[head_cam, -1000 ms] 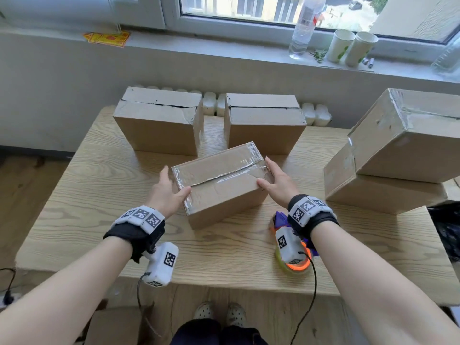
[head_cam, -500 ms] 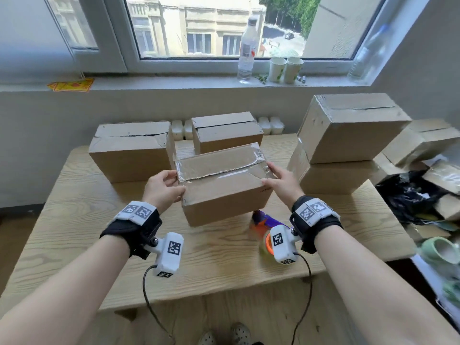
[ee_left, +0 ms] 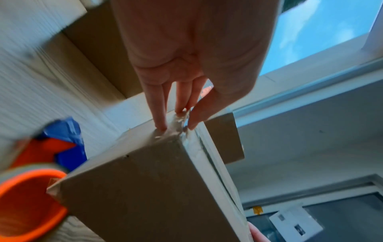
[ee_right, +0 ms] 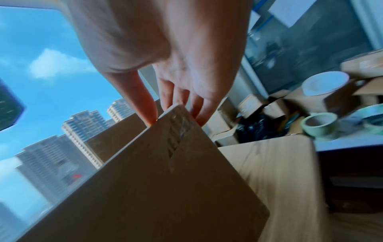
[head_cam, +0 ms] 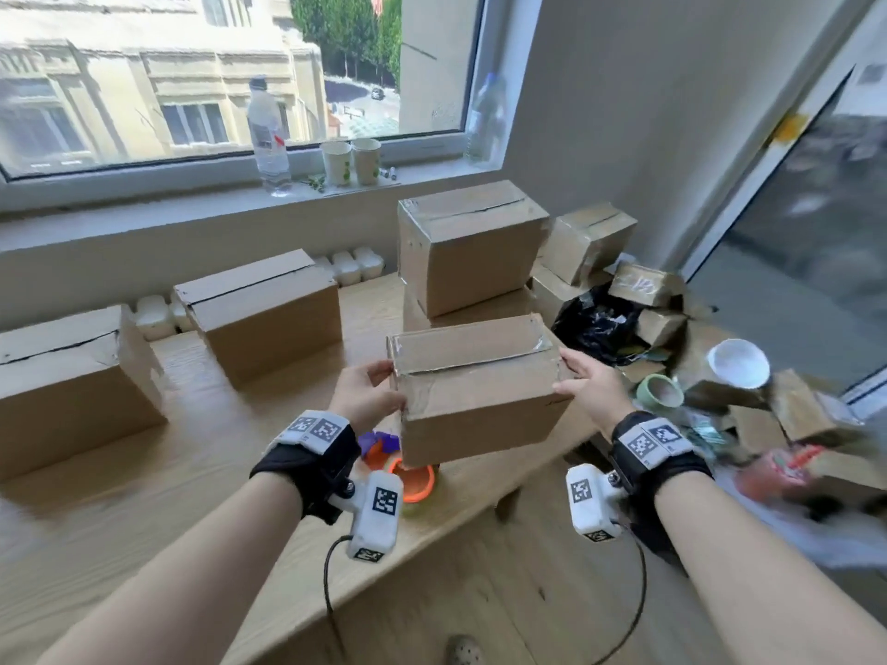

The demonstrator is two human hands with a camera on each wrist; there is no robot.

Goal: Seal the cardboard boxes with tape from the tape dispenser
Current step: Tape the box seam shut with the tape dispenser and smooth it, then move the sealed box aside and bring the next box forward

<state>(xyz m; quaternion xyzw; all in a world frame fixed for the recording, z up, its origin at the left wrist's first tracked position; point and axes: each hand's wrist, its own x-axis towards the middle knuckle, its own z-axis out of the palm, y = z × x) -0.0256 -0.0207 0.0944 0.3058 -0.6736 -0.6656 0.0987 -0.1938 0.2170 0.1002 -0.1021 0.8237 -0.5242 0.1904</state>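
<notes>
A person's two hands carry a taped cardboard box (head_cam: 475, 386) clear of the wooden table (head_cam: 144, 482), above its right-hand end, the left hand (head_cam: 367, 393) clamping one short end and the right hand (head_cam: 588, 393) the other. In the left wrist view the fingers (ee_left: 159, 104) run nearly straight down the end panel while the thumb presses the taped top edge; in the right wrist view the thumb and fingers of the right hand straddle the box's upper corner, so each hand pinches the carton between thumb and fingers. Glossy tape shows along the top seam and over both ends, which suggests this box is sealed and is being moved aside. The orange and blue tape dispenser (head_cam: 408, 467) lies on the table just below the lifted box, untouched. Two sealed boxes (head_cam: 470, 252) stand stacked at the table's far right, with more cartons and tape rolls (head_cam: 660, 391) heaped beyond the edge. Two further boxes (head_cam: 269, 309) sit toward the window with their top seams dark and apparently untaped, so the job looks partly done. The next move probably calls for setting this carton down with the finished ones, level and without toppling the stack, then freeing a hand for the dispenser and drawing an open box forward.
</notes>
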